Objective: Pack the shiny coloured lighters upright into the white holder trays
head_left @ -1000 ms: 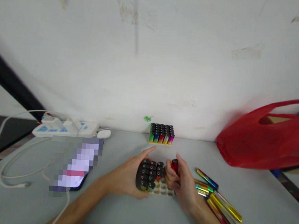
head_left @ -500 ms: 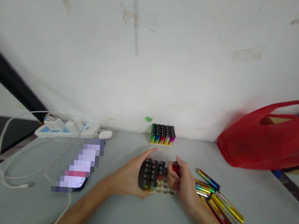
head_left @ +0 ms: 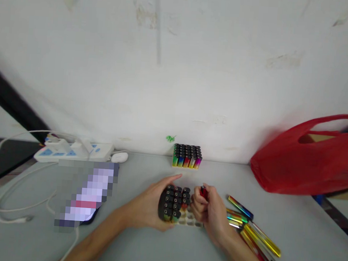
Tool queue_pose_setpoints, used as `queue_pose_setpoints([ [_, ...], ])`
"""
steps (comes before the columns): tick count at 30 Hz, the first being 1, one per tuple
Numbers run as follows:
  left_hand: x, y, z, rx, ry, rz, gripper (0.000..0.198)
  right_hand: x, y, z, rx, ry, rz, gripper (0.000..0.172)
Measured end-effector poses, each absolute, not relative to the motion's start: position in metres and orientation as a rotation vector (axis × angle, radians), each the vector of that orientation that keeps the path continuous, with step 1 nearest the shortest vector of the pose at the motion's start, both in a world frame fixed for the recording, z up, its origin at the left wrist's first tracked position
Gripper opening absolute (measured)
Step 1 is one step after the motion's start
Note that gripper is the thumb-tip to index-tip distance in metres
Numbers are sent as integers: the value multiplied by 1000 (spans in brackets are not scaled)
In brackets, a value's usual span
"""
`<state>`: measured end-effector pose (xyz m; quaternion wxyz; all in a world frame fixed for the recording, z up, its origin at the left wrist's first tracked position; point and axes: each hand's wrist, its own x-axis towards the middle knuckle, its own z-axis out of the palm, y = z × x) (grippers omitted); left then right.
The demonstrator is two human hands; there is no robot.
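My left hand (head_left: 154, 202) curls around the left side of a pale tray (head_left: 190, 219) with rows of slots. Black-topped lighters (head_left: 173, 202) stand upright in its left columns, while slots at the lower right show bare. My right hand (head_left: 210, 208) is closed round a red lighter (head_left: 203, 192) with a dark top, held over the tray's right side. To the right of that hand, several shiny lighters (head_left: 260, 238) in gold, red, blue and green lie in a loose pile.
Against the wall stands a full block of colourful lighters (head_left: 187, 157). A red bag (head_left: 306, 159) sits at the right. On the left are a power strip (head_left: 101, 152), a white earbud case (head_left: 119, 157), a phone (head_left: 90, 196) and a looping white cable (head_left: 5, 220).
The whole scene has shifted slightly left in view. Both hands keep their grips, and the red lighter stays over the tray's right side.
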<state>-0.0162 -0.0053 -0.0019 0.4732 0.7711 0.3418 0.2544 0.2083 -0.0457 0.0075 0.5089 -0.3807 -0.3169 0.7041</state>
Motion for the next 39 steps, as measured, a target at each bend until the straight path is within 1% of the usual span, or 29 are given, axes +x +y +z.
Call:
queue_pose_setpoints([
  [5,-16,-5,-3,1910,825,620,125,208,-46,8,-926,-732,1686,60],
  [12,-16,-6,0,1922,809,614,114,207,-45,9,-942,-743,1706,66],
  [17,-16,-4,-1,1947,803,605,114,207,-44,9,-981,-734,1704,68],
  [39,-15,-5,0,1934,799,597,109,207,-45,7,-1005,-738,1695,69],
])
